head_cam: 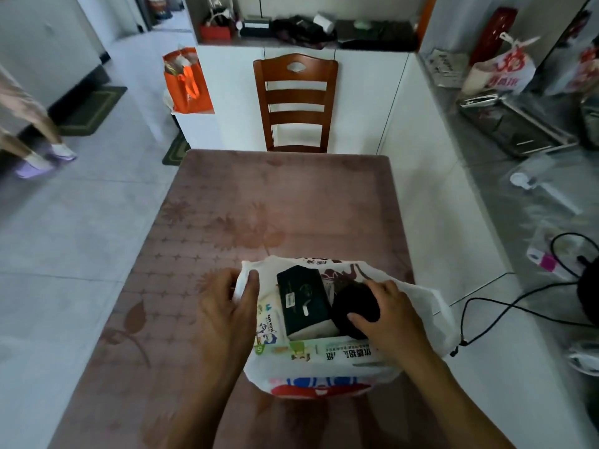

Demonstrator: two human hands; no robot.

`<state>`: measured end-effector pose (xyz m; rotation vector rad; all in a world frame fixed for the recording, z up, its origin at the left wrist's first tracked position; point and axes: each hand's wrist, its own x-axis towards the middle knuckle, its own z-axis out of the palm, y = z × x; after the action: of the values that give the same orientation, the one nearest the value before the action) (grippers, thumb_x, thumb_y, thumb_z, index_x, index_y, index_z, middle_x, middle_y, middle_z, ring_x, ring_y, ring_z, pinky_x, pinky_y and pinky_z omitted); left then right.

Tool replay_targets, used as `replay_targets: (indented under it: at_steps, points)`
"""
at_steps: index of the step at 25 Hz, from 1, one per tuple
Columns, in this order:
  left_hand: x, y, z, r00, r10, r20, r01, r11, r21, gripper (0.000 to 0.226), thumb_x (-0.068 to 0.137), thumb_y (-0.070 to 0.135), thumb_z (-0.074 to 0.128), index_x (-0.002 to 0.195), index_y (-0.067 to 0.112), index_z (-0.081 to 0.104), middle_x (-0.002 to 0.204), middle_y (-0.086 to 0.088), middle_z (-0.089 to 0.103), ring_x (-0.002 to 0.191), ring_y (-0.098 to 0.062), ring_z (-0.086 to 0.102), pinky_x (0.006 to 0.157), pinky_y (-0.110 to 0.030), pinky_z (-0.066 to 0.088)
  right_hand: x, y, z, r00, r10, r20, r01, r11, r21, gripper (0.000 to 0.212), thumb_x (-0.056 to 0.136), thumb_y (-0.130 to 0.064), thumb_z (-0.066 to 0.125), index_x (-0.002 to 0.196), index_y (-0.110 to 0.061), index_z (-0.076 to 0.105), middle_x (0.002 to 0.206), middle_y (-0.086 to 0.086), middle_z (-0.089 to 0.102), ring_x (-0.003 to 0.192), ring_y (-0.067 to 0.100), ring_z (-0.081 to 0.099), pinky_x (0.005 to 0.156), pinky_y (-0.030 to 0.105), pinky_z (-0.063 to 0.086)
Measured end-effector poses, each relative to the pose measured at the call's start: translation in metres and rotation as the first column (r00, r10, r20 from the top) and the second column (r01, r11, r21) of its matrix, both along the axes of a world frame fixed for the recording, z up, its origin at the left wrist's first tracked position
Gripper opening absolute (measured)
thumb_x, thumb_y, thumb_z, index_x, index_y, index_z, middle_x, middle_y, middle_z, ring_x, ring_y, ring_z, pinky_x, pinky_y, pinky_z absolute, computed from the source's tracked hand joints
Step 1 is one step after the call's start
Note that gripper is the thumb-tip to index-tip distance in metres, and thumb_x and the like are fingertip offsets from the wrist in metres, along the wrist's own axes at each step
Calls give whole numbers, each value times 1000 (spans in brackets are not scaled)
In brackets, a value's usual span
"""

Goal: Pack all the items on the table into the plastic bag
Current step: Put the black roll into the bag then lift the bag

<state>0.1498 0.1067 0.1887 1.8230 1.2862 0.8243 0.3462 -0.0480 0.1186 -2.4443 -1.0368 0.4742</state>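
A white plastic bag (pixel 421 306) sat open near the close edge of a table (pixel 227 202) covered in a pinkish floral cloth. The left hand (pixel 227 306) pinched the bag's left rim, thumb curled over the plastic. The right hand (pixel 389 315) reached into the bag, fingers curled around a round black object (pixel 353 301). Just left of that object, inside the bag, stood a dark green box (pixel 303 299). A pack of baby wipes (pixel 267 319) lay at the bag's left side, and a tissue pack (pixel 337 351) along its near side. A wooden chair (pixel 295 102) stood beyond the table's far end.
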Motion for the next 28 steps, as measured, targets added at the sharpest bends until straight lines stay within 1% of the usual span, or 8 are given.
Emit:
replay_targets:
  at_steps: [4, 8, 13, 16, 19, 23, 25, 28]
  points:
    - [10, -8, 4, 990, -50, 130, 51, 999, -5, 25, 93, 42, 46, 88, 22, 59, 83, 0, 66, 76, -21, 65, 62, -46, 56, 2, 16, 9, 996, 80, -44, -82, 995, -56, 50, 73, -24, 74, 117, -26, 49, 121, -2, 55, 105, 17, 56, 84, 29, 53]
    - [1, 0, 3, 985, -62, 164, 67, 997, -27, 24, 92, 47, 45, 92, 30, 62, 89, 3, 67, 82, -18, 66, 66, -48, 58, -11, 20, -10, 923, 294, 249, -268, 954, -135, 48, 62, -2, 80, 104, -16, 62, 113, 7, 61, 104, 28, 62, 71, 31, 59]
    - [0, 3, 12, 974, -118, 192, 129, 990, -50, 18, 96, 34, 51, 86, 25, 64, 80, 2, 69, 74, -13, 67, 62, -42, 58, -8, 13, 40, 959, 161, 234, -169, 986, 11, 33, 84, -19, 65, 116, -22, 60, 131, -1, 57, 128, 22, 46, 107, 34, 38]
    - [6, 0, 15, 970, -105, 221, 131, 986, -106, 17, 97, 18, 52, 87, 14, 64, 78, -3, 69, 71, -11, 67, 61, -34, 55, -4, -13, 81, 850, -78, 521, 9, 991, 135, 57, 79, -25, 66, 133, -14, 50, 144, 14, 46, 136, 35, 37, 109, 52, 31]
    - [7, -2, 15, 964, -81, 254, 127, 977, -170, 17, 97, 17, 50, 90, 14, 65, 77, -7, 69, 67, -13, 66, 60, -29, 53, 15, -41, 97, 914, -354, 197, 368, 929, -35, 73, 81, -30, 68, 143, -13, 35, 139, 15, 53, 121, 37, 53, 98, 48, 42]
    - [2, 0, 27, 961, 35, 275, 50, 954, -297, 18, 97, 17, 52, 87, 11, 66, 67, -8, 65, 55, -15, 58, 54, -27, 49, 17, -39, 111, 737, -260, -624, 506, 824, 255, 14, 92, -7, 58, 92, -9, 72, 58, 5, 64, 64, 26, 59, 69, 36, 46]
    - [3, 16, 47, 948, 135, 289, 1, 905, -426, 23, 95, 17, 54, 78, 8, 67, 59, -8, 54, 53, -19, 48, 51, -31, 41, 16, -20, 130, 629, -192, -753, 610, 723, 325, 18, 95, -6, 53, 94, 1, 69, 55, 8, 54, 52, 21, 49, 63, 38, 42]
    - [7, 34, 84, 949, 54, 310, 77, 916, -395, 30, 95, 21, 52, 74, 10, 71, 52, 1, 43, 51, -14, 39, 51, -30, 34, 9, 4, 163, 703, -120, -701, 550, 716, 429, 23, 97, -9, 50, 87, -3, 70, 50, 3, 47, 46, 17, 37, 51, 31, 32]
